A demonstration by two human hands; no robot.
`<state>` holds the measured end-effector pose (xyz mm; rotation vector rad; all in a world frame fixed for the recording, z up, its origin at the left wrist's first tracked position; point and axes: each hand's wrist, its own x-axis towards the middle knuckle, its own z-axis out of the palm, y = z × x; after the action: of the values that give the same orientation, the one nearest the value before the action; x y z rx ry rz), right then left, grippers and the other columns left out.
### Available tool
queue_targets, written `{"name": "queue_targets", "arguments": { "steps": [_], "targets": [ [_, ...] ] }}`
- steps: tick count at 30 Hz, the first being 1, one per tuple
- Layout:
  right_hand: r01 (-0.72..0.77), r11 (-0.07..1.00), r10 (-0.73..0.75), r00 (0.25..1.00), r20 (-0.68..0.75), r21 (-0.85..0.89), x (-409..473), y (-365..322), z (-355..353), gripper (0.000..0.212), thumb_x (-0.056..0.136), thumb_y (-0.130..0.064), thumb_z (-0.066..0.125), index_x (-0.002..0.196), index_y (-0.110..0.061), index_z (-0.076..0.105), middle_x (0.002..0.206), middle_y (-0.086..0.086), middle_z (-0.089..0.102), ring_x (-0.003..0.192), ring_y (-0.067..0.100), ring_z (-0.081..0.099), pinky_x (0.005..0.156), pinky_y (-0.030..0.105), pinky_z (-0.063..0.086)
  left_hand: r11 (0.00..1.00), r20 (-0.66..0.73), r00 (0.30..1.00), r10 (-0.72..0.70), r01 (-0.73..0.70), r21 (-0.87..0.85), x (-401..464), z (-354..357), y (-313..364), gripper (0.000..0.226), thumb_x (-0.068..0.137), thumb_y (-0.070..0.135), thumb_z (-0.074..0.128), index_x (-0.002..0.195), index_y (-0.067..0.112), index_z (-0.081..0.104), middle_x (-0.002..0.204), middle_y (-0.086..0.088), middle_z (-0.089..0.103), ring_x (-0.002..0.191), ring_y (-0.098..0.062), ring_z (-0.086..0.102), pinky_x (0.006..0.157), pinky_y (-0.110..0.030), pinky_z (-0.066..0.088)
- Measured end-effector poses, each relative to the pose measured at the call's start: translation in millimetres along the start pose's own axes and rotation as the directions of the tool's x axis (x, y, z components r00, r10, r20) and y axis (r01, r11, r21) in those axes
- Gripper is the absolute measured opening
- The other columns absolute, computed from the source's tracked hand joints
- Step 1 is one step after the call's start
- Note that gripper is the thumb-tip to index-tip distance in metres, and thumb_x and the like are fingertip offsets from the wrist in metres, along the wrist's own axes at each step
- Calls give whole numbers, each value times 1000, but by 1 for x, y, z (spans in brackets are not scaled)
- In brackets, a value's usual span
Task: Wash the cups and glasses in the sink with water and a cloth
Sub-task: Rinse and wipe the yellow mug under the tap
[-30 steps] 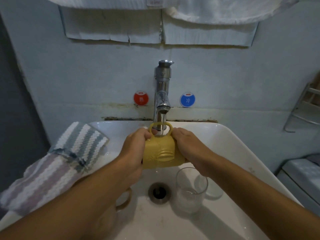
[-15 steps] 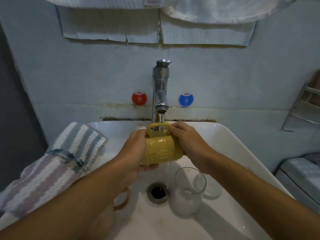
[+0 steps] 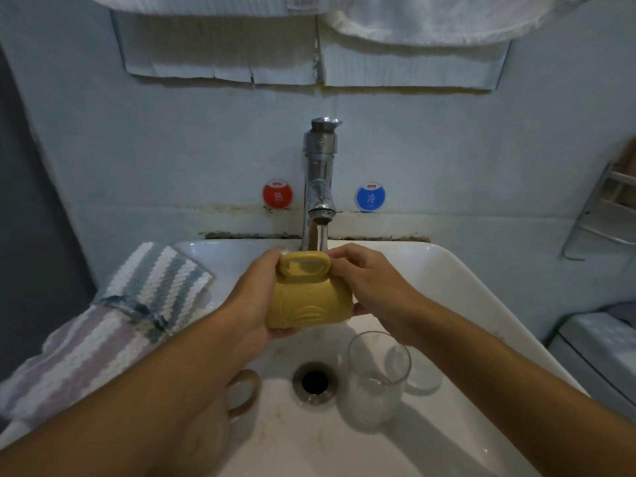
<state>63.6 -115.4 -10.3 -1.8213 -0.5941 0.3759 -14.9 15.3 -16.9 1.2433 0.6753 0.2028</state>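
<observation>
Head camera, looking down into a white sink (image 3: 464, 287): we hold a yellow cup (image 3: 309, 301) on its side under the running tap (image 3: 320, 187), handle up and touching the stream. Our left hand (image 3: 251, 304) curls round the cup's left end, and our right hand (image 3: 371, 287) grips the right end, its fingertips (image 3: 339, 256) at the handle. A clear glass (image 3: 377, 376) stands upright in the basin, right of the drain (image 3: 315, 382); a tan mug (image 3: 220, 418) sits lower left, mostly hidden by our forearm. A striped cloth (image 3: 113, 318) drapes over the left rim, untouched. We judge this the rinsing step; next, turn the cup so water reaches inside, gripping firmly, since it looks slippery.
</observation>
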Motion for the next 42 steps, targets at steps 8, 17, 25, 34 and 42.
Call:
{"name": "queue_targets", "arguments": {
  "steps": [8,17,25,34,42],
  "targets": [
    [-53,996,57,996,-64,72,2,0,-1,17,103,-29,46,112,-27,61,112,-2,59,104,19,56,96,45,53,995,142,988,-56,67,-75,-1,-2,1,26,85,33,57,106,19,65,110,-15,66,101,-33,63,89,-46,53],
    [-99,990,108,991,-84,104,-1,-8,-5,34,101,-57,30,112,-33,52,99,-9,52,88,13,52,90,41,49,991,90,988,124,-128,39,-1,3,-1,25,91,40,60,115,32,62,115,-4,58,104,-29,60,82,-49,58],
    [-46,996,48,999,17,-78,-2,-6,1,61,93,-67,32,133,-26,52,118,-4,53,95,13,54,85,36,49,954,-31,974,225,-213,211,3,6,-3,46,96,62,39,128,31,51,120,-6,56,104,-28,59,76,-40,57],
    [-182,975,180,983,26,124,0,-3,-5,59,97,-66,28,126,-24,58,133,6,55,116,32,58,97,52,53,994,4,999,44,-44,-99,5,2,-3,35,97,46,44,120,23,58,116,-12,61,104,-33,60,91,-55,51],
    [-247,953,241,969,54,178,1,0,-6,60,96,-65,29,127,-21,57,140,10,51,122,36,54,98,56,50,913,96,983,-158,182,-365,12,-4,-6,30,100,42,40,108,16,53,121,-17,55,115,-50,51,93,-77,37]
  ]
}}
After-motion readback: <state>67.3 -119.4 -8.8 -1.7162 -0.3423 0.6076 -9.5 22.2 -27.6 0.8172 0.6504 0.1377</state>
